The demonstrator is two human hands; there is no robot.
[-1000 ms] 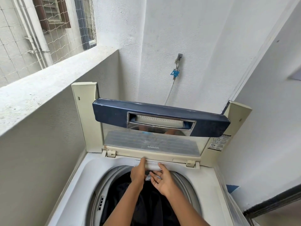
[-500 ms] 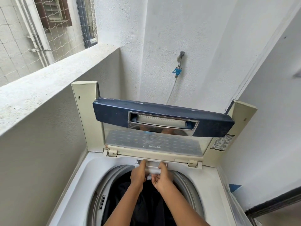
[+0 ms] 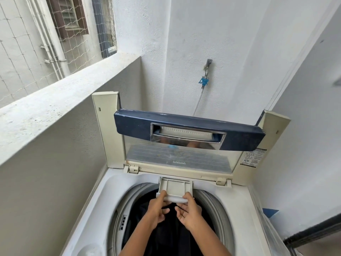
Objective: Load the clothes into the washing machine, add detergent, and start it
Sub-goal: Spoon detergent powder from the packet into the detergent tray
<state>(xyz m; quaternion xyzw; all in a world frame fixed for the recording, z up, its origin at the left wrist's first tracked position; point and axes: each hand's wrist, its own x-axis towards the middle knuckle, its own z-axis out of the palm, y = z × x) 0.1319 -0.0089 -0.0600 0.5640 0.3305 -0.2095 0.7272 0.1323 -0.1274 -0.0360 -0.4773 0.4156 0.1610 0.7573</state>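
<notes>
Both hands meet at the front lip of the detergent drawer (image 3: 175, 188), low in the centre of the frame. The left hand (image 3: 156, 207) curls its fingers round the left end of the white lip, and the right hand (image 3: 190, 209) pinches the right end, thumb on top. The drawer stands pulled out from its slot under the hinge line of the raised lid (image 3: 184, 145), its pale tray open to view and jutting over the back rim of the drum. No detergent is visible in the tray.

Just below the hands, dark clothes (image 3: 171, 237) lie in the drum of the washing machine (image 3: 92, 209), so loading looks done, and the step in hand appears to be the detergent one: getting the drawer open for filling.

No detergent bottle or packet shows anywhere in the frame. The next move likely calls for freeing one hand to fetch it, while the drawer stays out and level, then pouring into the tray without spilling onto the clothes beneath. The controls are not in view; starting comes later.

Above, in the upper centre, a tap (image 3: 206, 71) with a blue fitting feeds a hose down behind the lid.
</notes>
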